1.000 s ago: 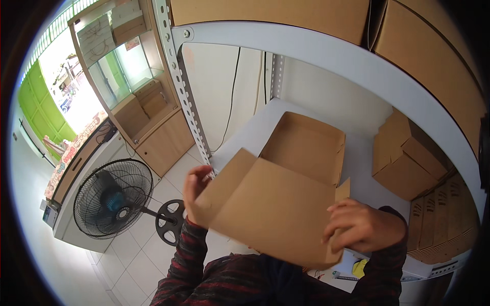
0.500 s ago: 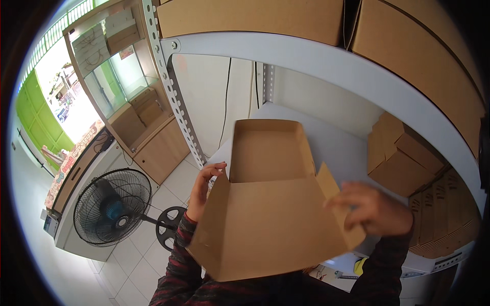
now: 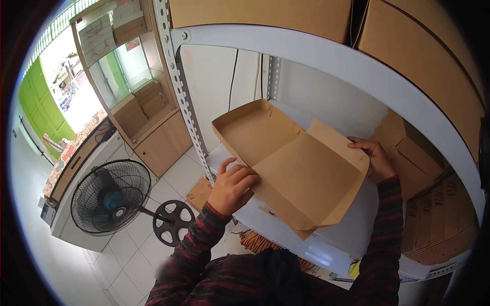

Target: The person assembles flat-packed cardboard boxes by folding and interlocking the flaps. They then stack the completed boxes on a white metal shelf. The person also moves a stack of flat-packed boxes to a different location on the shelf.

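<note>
An opened brown cardboard box with a hinged lid lies tilted over the pale shelf surface. Its tray half points toward the far left, while the wide lid panel with raised side flaps spreads toward me on the right. My left hand has its fingers bent over the box's left edge near the fold, one finger lifted. At the lid's right edge, my right hand grips the board with its fingers on top; its thumb is hidden.
Folded cartons and a stack of flat cardboard fill the shelf's right side. A white metal beam crosses above, with large boxes on it. A black standing fan and a glass-fronted cabinet are at left.
The box has turned, its tray half swinging left and its lid right, and it sits lower. My right hand has moved up to the lid's edge; my left has shifted along the left side.
</note>
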A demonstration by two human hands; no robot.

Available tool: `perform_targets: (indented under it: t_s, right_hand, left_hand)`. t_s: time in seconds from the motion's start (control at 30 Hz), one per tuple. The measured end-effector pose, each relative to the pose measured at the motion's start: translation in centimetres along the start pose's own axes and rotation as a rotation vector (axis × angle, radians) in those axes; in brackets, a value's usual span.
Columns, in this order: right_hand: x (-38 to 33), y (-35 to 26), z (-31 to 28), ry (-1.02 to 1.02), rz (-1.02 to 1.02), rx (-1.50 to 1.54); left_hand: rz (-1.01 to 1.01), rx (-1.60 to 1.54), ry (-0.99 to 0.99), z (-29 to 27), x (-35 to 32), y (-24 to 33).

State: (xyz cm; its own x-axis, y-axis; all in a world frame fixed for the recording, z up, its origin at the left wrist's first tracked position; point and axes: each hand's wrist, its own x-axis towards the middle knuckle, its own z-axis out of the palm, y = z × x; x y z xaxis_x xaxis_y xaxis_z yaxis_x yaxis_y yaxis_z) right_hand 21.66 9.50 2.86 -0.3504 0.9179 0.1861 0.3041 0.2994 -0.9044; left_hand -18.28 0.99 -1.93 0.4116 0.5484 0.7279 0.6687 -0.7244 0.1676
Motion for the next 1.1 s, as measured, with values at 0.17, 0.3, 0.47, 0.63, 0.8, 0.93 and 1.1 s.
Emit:
perform_targets:
  t_s: [0.17,0.3,0.47,0.63,0.8,0.93,1.1]
  right_hand:
    - [0.4,0.3,0.0,-0.064,-0.03,0.0]
    - [-0.4,0.8,-2.3,0.196,-0.16,-0.189]
    - [-3.7,-10.7,4.6,-0.468,-0.143,-0.463]
    - [-6.7,-10.1,9.5,-0.311,-0.243,-1.021]
    - [-5.4,-10.6,7.6,-0.251,-0.361,-0.755]
    - [-4.4,-9.7,7.3,-0.223,-0.281,-0.634]
    - [-4.0,-9.3,8.0,-0.181,-0.132,-0.648]
  left_hand:
    - [0.15,-0.053,-0.072,1.5,0.8,1.4]
    - [0.117,-0.002,-0.13,1.9,2.2,2.0]
    - [0.034,0.086,-0.099,3.1,2.0,2.3]
    - [-0.035,0.066,-0.125,2.7,2.9,3.1]
    - [-0.061,0.038,-0.196,0.7,3.1,4.1]
    - [0.052,-0.044,-0.165,1.2,4.0,4.1]
    - [0.124,-0.111,-0.158,3.0,3.8,4.3]
